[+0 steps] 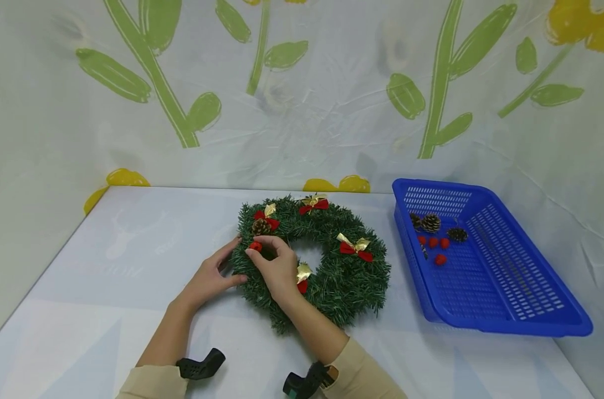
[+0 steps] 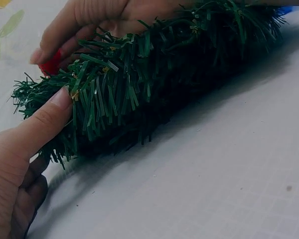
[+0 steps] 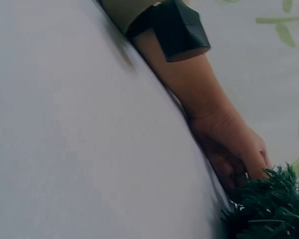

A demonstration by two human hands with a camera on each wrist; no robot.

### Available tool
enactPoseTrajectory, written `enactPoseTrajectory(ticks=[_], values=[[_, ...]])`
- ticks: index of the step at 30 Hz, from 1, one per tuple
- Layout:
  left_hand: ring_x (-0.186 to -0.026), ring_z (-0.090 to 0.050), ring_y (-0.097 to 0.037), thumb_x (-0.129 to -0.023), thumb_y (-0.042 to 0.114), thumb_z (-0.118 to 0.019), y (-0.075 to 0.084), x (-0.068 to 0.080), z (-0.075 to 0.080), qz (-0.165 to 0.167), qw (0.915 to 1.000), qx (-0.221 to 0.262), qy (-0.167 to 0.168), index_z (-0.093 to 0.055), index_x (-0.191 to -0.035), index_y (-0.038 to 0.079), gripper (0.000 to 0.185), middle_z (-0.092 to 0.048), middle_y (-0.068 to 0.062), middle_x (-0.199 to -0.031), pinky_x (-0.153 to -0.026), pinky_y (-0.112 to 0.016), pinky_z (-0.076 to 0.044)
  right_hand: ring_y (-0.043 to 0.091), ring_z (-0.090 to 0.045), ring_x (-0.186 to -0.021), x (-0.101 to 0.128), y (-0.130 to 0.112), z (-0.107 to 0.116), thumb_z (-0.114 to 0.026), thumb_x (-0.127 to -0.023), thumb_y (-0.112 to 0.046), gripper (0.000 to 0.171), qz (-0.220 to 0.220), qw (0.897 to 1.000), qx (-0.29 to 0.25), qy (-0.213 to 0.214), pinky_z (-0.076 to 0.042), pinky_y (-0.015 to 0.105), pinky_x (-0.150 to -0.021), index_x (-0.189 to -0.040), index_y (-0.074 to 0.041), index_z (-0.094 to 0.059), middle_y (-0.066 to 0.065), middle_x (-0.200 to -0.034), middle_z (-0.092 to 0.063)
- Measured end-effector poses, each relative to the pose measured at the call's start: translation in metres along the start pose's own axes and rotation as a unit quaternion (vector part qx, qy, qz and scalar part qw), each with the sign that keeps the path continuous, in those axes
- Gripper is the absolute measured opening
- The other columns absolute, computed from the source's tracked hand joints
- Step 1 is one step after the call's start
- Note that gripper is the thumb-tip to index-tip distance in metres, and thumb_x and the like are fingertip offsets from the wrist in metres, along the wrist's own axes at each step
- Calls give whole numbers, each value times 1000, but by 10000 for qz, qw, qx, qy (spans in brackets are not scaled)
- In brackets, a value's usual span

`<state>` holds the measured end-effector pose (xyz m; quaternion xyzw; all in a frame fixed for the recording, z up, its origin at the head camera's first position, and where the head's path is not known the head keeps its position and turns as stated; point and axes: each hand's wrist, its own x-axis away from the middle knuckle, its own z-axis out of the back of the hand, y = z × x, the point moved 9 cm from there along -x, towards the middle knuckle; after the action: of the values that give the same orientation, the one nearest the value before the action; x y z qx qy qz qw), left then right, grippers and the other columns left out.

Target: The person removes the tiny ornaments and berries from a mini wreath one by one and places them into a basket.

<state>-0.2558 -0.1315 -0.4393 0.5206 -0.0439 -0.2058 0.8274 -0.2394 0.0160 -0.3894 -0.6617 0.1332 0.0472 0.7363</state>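
Observation:
A green wreath lies on the table, bearing several red-and-gold bows and a pine cone. My left hand grips its left edge; the left wrist view shows the thumb on top and the other fingers lower at the side. Just below the pine cone, my right hand pinches a small red ball between thumb and fingers, down at the greenery. In the right wrist view, the left hand meets the wreath's edge; the right hand is out of that view.
To the right stands a blue basket with pine cones and several small red balls in its left part. A white table carries everything, and a white backdrop with painted plants rises behind.

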Motion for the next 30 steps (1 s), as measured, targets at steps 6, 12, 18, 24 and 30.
enactPoseTrajectory(ticks=[6,12,18,24,30], values=[[-140,-25,-38,-79,27,-77,0,0,0,-12,10000,5,-20,-28,-151,16,88,-22,-12,-156,-109,-53,-31,18,-63,-94,11,-19,2,-76,-80,-17,27,1141,9931,-167,218,-56,37,-79,-103,-3,-72,7,-98,-69],[-140,-26,-38,-81,26,-76,-4,0,2,-1,10000,-65,7,-27,-151,18,86,-22,-11,-156,-109,-53,-33,18,-64,-93,16,-31,2,-78,-78,-14,26,1475,9887,-138,222,-56,45,-75,-99,0,-72,9,-94,-70],[-141,-23,-37,-82,26,-75,-7,-1,-2,-11,10000,42,-52,-27,-151,20,84,-21,-9,-157,-110,-53,-30,18,-65,-89,18,-39,5,-79,-77,-14,25,1353,9908,-4,22,-57,42,-66,-98,0,-73,9,-93,-71],[-141,-25,-36,-82,26,-75,-7,-2,-3,-31,10000,51,-17,-27,-151,22,83,-22,-10,-156,-110,-53,-30,16,-65,-86,22,-50,5,-80,-76,-16,25,1190,9923,140,-300,-58,33,-66,-96,-2,-75,7,-92,-72],[-140,-25,-37,-84,27,-73,-4,-2,-1,-51,10000,-33,38,-27,-151,21,81,-22,-10,-156,-110,-53,-31,14,-66,-86,28,-63,5,-80,-75,-17,25,1038,9923,73,-678,-58,29,-63,-96,-3,-75,6,-91,-73]])
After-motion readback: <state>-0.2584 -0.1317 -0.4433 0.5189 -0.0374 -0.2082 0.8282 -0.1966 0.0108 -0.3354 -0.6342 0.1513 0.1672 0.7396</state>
